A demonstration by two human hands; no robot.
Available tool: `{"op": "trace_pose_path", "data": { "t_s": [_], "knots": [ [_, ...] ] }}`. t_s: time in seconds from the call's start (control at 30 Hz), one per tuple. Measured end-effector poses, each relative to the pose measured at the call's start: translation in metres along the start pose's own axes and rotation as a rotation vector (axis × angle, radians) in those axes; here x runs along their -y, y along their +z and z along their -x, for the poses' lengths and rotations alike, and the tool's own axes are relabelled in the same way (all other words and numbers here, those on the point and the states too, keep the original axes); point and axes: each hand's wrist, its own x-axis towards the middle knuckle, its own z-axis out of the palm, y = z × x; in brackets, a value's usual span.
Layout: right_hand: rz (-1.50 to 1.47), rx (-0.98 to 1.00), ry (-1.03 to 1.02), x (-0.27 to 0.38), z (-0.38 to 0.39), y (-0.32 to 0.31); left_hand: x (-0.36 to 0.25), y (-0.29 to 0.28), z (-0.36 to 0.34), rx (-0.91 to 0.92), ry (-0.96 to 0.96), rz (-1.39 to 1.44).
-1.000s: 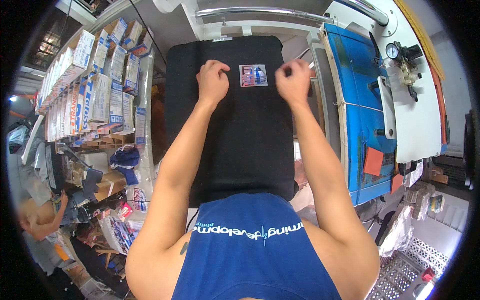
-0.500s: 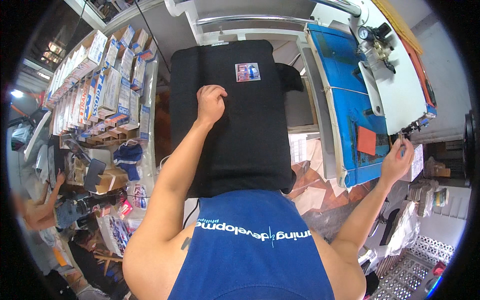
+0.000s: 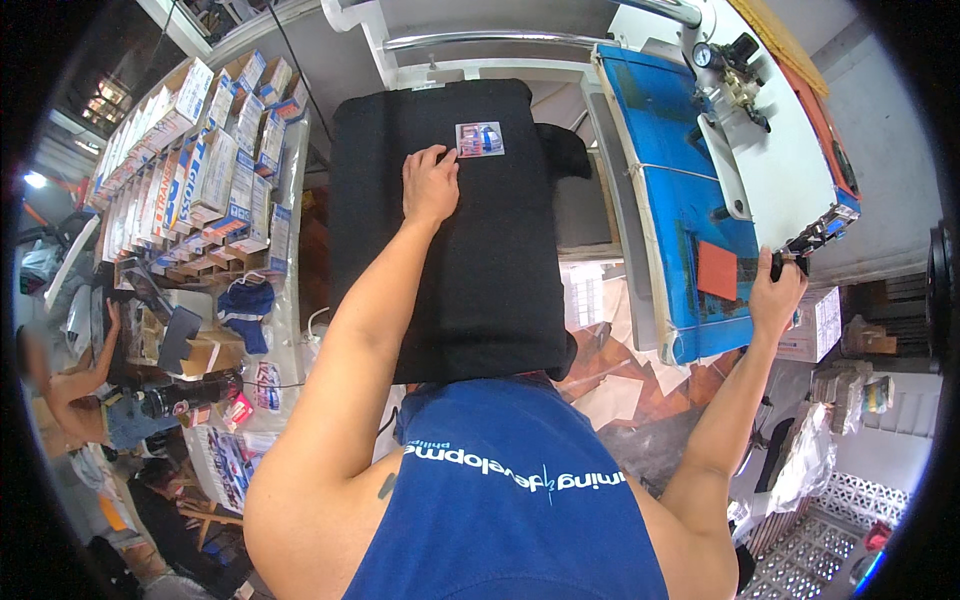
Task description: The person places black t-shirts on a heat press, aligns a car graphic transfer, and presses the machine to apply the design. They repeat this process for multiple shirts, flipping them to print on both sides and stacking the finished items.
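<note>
a square print (image 3: pixel 480 139), red and blue on silver, lies flat on black cloth (image 3: pixel 460 280) — white-and-blue cartons (image 3: pixel 212 180) stand packed at left, contents hidden. the left hand (image 3: pixel 431 187), fingers loosely bent, slightly spread, is just beside the print; the right hand (image 3: pixel 777 300) is out at a black fitting (image 3: pixel 792 264) — can't tell its grip.

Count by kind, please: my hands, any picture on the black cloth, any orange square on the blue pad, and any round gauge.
Hands: 2 (left hand, right hand)
Picture on the black cloth: 1
Orange square on the blue pad: 1
Round gauge: 1
Total: 5
</note>
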Motion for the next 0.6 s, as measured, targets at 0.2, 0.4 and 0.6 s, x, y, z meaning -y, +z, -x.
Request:
{"op": "trace_pose_path", "data": {
  "t_s": [0.2,0.4,0.6],
  "knots": [
    [-0.085,0.06,0.052,0.033,0.009,-0.022,-0.01,-0.004,-0.002,-0.015,0.025,-0.026],
    [-0.156,0.008,-0.11,0.107,0.034,-0.036,-0.006,0.001,-0.001,-0.001,0.007,-0.061],
    [-0.268,0.079,-0.127,0.17,0.072,-0.053,0.006,-0.024,0.003,-0.157,-0.09,0.215]
  ]
}}
